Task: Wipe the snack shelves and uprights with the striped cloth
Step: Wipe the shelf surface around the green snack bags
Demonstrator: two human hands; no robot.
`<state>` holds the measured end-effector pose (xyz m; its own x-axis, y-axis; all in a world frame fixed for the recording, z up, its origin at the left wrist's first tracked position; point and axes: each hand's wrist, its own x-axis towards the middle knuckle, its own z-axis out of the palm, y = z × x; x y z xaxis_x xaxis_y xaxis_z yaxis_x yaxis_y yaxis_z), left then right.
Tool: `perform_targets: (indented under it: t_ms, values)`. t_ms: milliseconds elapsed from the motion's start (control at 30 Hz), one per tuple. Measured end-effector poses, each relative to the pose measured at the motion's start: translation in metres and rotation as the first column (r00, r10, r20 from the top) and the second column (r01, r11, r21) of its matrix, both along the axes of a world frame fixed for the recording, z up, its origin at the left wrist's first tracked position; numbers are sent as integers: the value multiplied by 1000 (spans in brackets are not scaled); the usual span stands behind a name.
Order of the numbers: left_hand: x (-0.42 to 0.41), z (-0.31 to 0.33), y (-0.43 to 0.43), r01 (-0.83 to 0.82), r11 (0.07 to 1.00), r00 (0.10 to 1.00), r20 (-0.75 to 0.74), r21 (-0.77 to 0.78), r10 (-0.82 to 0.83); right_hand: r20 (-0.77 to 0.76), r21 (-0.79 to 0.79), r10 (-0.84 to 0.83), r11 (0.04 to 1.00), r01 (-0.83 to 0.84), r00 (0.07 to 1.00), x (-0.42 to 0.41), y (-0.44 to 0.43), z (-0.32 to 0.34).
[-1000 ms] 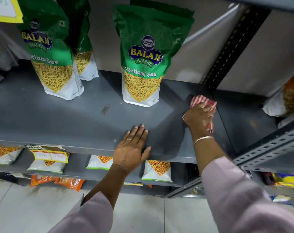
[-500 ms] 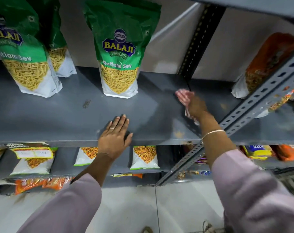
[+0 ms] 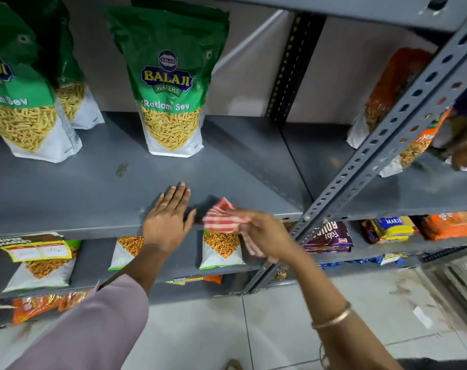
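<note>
My left hand (image 3: 168, 222) lies flat, fingers spread, on the shelf (image 3: 66, 198). My right hand (image 3: 264, 236) pinches the cloth (image 3: 223, 217) at the shelf's front edge.

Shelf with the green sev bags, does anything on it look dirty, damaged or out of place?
Yes. A small dark smudge sits on the shelf, in front of and between the sev bags, away from the cloth in the right hand. Lower down, a yellow label hangs crooked over a packet. The bags stand upright.
</note>
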<state>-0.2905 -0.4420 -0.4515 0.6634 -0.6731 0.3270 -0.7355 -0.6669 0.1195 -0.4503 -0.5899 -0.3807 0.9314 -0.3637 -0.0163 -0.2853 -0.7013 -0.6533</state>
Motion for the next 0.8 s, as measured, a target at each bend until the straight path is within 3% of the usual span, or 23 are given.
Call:
perform_targets:
  t_ms: [33,100,167,200,267,300,367,500,533,600,700,767,800]
  values:
    - [0,0,0,-3,1000,1000,4,-11,3,26,227,2,974,-8,1000,-3,-12,10]
    - [0,-2,0,-9,1000,1000,17,-13,9,173,387,-271,903,188,947,2,-49,23]
    - [0,-3,0,-2,1000,1000,28,-9,3,170,252,-464,873,417,869,20,-84,16]
    - [1,-4,1,3,1000,999,34,-14,-3,113,151,-454,887,437,884,31,-92,9]
    - [2,-5,0,6,1000,999,38,-23,-5,-135,-80,-340,940,332,930,51,-92,-13]
    - [2,-5,0,8,1000,999,35,-28,-7,-245,-226,-355,926,303,902,61,-85,-21]
    - [2,-6,-1,11,999,999,40,-41,-9,-293,-421,-356,881,214,887,78,-59,-27]
    - [4,-10,0,12,996,996,84,-92,-5,-231,-487,-40,870,-80,972,88,-27,-30]
    - [5,-11,0,13,994,995,96,-104,-2,-240,-496,-65,866,-65,969,89,-41,-30]
    - [6,-13,-1,11,993,995,100,-114,0,-269,-518,-283,849,110,921,95,-82,-37]
    - [5,-14,0,13,997,995,95,-76,-6,-148,-450,-556,774,445,818,112,-114,-49]
    - [5,-10,0,10,999,998,67,-51,-7,-87,-415,-495,807,420,864,134,-104,-54]
    - [5,-9,0,11,999,999,52,-40,-9,-36,-418,-360,853,313,932,144,-96,-54]
